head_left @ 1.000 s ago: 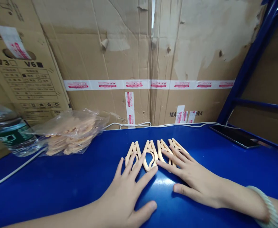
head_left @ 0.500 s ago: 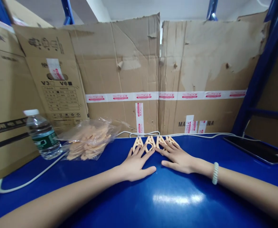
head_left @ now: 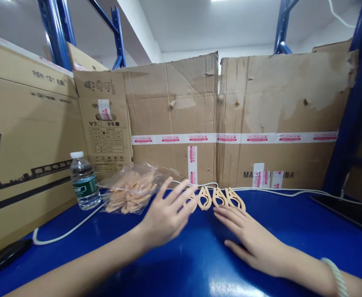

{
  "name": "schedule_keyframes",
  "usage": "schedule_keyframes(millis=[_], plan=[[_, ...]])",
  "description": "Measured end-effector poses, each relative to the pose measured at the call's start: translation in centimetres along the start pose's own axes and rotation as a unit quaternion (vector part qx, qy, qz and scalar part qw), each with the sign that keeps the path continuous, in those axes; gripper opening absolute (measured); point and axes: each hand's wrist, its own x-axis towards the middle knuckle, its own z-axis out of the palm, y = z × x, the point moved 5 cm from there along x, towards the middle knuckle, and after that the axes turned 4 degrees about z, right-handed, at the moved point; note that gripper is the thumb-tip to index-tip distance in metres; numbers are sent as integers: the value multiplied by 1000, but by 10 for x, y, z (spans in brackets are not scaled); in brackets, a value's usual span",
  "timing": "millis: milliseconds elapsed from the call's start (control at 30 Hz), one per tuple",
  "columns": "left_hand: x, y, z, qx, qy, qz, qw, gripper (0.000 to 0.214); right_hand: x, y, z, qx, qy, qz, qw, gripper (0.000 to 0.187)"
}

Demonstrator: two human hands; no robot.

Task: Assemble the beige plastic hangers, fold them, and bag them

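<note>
A row of several peach plastic clips [head_left: 219, 198] lies on the blue table [head_left: 199, 260] near the cardboard wall. My left hand [head_left: 165, 216] hovers above the table with fingers spread, holding nothing, its fingertips in front of the leftmost clip. Just short of the clips on the right, my right hand [head_left: 245, 237] rests flat and open on the table. A pale bead bracelet [head_left: 334, 276] is on its wrist.
A clear bag of more peach clips [head_left: 130, 192] and a water bottle [head_left: 83, 181] stand at the left. A white cable [head_left: 66, 233] runs along the table's back. A dark tablet [head_left: 348, 210] lies at right. Cardboard boxes [head_left: 245, 123] wall the back and left.
The view has tilted upward. My left hand has lifted off the table and drifted slightly left; my right hand has slid back from the clips and stays flat.
</note>
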Motion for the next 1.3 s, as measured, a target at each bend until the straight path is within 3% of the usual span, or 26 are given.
schedule_keyframes(millis=[100, 200, 333, 467, 567, 700, 833, 967, 1067, 1167, 1300], plan=[[-19, -32, -11, 51, 31, -91, 994, 41, -12, -18, 0, 44, -30, -16, 998, 52], [-43, -56, -10, 67, 37, -149, 986, 48, -13, -22, -2, 75, -29, -31, 996, 49], [-62, -72, 1, 58, 7, -177, 983, 50, -12, -14, -4, 83, -4, -28, 996, 50], [-67, -79, 9, 28, 12, -180, 983, 25, -14, -11, -8, 65, 21, -40, 997, 49], [-66, -79, 6, -18, 47, -175, 983, 14, -13, -10, -11, 53, 43, -61, 996, 40], [-55, -63, -10, -90, 118, -148, 978, 11, -12, -3, -21, 65, 114, -64, 989, 26], [-38, -23, -36, -163, 180, -92, 966, 18, -15, 8, -41, 100, 224, -28, 969, 21], [-26, 18, -49, -253, 140, -53, 956, 19, -22, 28, -62, 153, 302, 68, 938, 17], [-25, 39, -43, -305, 102, -1, 947, 20, -27, 44, -68, 197, 324, 148, 913, 18], [-27, 49, -23, -350, 56, 16, 935, 19, -28, 50, -66, 225, 328, 178, 900, 21], [-29, 56, 0, -397, -13, 9, 918, 24, -21, 36, -55, 214, 263, 128, 932, 23]])
